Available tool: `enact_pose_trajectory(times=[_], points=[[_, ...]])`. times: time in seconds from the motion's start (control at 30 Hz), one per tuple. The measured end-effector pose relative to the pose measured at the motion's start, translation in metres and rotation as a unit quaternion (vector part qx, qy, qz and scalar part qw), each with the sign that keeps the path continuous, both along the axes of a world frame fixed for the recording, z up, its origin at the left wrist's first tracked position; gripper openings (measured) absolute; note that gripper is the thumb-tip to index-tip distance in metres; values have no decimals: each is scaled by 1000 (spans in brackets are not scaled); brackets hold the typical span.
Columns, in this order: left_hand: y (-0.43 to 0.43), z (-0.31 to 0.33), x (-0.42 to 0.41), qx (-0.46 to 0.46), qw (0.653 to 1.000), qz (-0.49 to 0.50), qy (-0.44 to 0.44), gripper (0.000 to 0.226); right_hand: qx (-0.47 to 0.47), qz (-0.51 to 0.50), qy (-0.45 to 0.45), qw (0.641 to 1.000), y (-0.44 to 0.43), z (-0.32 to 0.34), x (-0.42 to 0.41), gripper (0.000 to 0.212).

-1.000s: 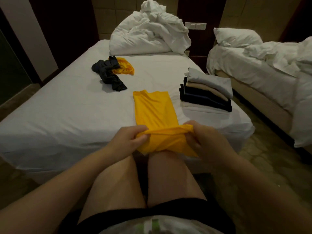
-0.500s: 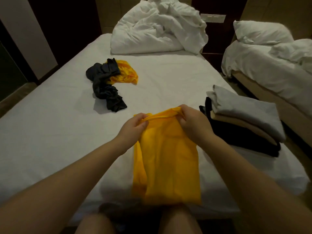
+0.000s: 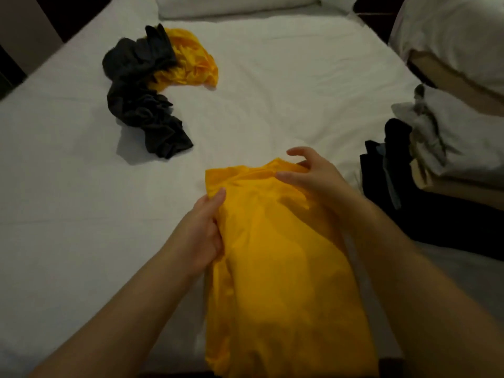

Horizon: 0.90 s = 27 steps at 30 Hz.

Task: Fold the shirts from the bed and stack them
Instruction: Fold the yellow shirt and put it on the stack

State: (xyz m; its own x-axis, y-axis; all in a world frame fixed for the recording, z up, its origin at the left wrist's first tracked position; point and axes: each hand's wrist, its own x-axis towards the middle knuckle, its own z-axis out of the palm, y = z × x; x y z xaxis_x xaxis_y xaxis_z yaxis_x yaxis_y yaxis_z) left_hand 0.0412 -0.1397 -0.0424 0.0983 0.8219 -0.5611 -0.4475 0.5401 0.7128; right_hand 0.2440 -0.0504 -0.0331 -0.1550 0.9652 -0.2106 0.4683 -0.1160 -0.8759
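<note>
lying flat on the white sheet of the bed [image 3: 68, 214], close to its near edge, is a folded yellow shirt [image 3: 278, 268] — a long narrow panel with its far end bunched and creased.

left hand [image 3: 206, 233]: at the shirt's left edge. thumb laid along the top of the fabric, the other fingers tucked out of sight under the fold, so the edge is pinched between them.

right hand [image 3: 313, 173]: resting on the far right corner of the shirt. fingers apart and loosely curved, the forefinger lifted off the cloth, nothing clasped.

further up the bed, well apart from the hands, a dark grey garment [image 3: 141, 105] lies crumpled in a twisted heap, touching and partly covering a crumpled yellow garment [image 3: 193, 64].

at the right edge of the bed sits a stack of folded clothes [image 3: 450, 143] — dark items low, pale ones on top, detail blurred.

white bedding [image 3: 231, 6] lies at the head of the bed. a second bed [image 3: 458, 36] stands to the right.
</note>
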Motion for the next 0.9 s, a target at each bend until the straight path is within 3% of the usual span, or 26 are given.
enact_pose_trajectory(times=[0.13, 0.23, 0.3, 0.4, 0.53, 0.7, 0.8, 0.9], points=[[-57, 4, 17, 29, 998, 42, 46, 74, 5, -67, 25, 997, -30, -12, 18, 68], [-85, 2, 29, 28, 994, 38, 103, 77, 10, -148, 59, 987, -40, -22, 23, 47], [-97, -2, 33, 43, 983, 16, 178, 74, 12, -165, 50, 985, -40, -25, 23, 38], [-105, -9, 38, 76, 949, -9, 306, 68, -31, -181, 89, 979, -34, -21, 22, 44], [-109, -9, 43, 96, 916, -1, 389, 66, -80, -170, 142, 972, -52, -20, 30, 62], [-138, -17, 39, 70, 898, -52, 431, 79, -83, -155, 94, 980, -124, -24, 48, 63], [-166, -27, 35, 72, 877, -68, 471, 69, -94, -139, 136, 976, -187, -25, 58, 64], [-187, -32, 33, 97, 854, -77, 506, 55, -76, -82, 102, 988, -242, -36, 66, 65]])
